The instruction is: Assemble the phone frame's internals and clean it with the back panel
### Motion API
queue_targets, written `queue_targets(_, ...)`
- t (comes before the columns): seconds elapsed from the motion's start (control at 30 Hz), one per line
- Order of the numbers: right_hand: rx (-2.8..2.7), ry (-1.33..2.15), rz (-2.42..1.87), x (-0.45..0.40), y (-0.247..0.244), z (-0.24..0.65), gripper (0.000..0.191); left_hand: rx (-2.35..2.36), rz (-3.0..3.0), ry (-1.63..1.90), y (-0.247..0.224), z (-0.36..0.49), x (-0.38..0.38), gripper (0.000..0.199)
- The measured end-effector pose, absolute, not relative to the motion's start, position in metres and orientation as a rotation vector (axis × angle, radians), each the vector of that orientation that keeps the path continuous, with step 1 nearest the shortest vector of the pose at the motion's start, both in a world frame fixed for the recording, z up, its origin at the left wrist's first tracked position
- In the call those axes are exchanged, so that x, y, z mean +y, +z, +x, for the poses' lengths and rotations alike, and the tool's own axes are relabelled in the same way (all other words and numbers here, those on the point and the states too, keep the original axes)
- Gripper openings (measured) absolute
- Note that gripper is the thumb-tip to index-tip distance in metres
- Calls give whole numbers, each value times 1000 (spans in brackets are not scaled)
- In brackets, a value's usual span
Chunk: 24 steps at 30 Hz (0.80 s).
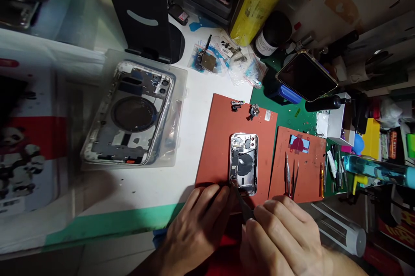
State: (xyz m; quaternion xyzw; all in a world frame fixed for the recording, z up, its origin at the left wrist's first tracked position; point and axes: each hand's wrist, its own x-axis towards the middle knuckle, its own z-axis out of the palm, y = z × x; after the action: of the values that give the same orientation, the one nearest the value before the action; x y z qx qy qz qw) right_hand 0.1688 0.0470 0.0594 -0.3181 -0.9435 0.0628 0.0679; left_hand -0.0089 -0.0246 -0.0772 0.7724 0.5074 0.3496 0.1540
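Observation:
An opened phone housing [244,166] with its inner parts exposed lies on a reddish-brown work mat [214,146]. My left hand [202,220] is curled at the lower left corner of the housing, its fingertips closed against the edge and partly hidden. In my right hand [282,233] is a dark, pointed pair of tweezers [245,210], pinched between thumb and fingers. Their tip reaches the lower left end of the housing. Small metal phone parts [254,111] and a camera-like piece [237,105] sit on the mat above the housing.
On the left, a larger phone back frame [132,114] rests on a translucent plastic case. A second mat [301,174] holds a screwdriver [288,174] and slim tweezers [295,176]. Behind stand a yellow bottle [256,8], small parts bags [207,61] and a phone on a stand [306,76].

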Motion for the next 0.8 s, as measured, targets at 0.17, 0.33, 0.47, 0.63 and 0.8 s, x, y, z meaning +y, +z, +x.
queue_targets(0.17,-2900,193,-904,52,63,169,6,1474,2142,916,-78,-10,-27,33)
queue_targets(0.33,-2865,166,-893,52,60,167,10,1433,2201,999,-74,-9,-22,29)
queue_targets(0.47,-2892,171,-883,55,60,164,12,1436,2200,1022,-70,-7,-18,30)
queue_targets(0.63,-2856,170,-924,54,60,162,13,1461,2170,1051,-65,-6,-14,30)
queue_targets(0.8,-2924,210,-894,57,65,162,11,1494,2147,1064,-66,-5,-13,32)
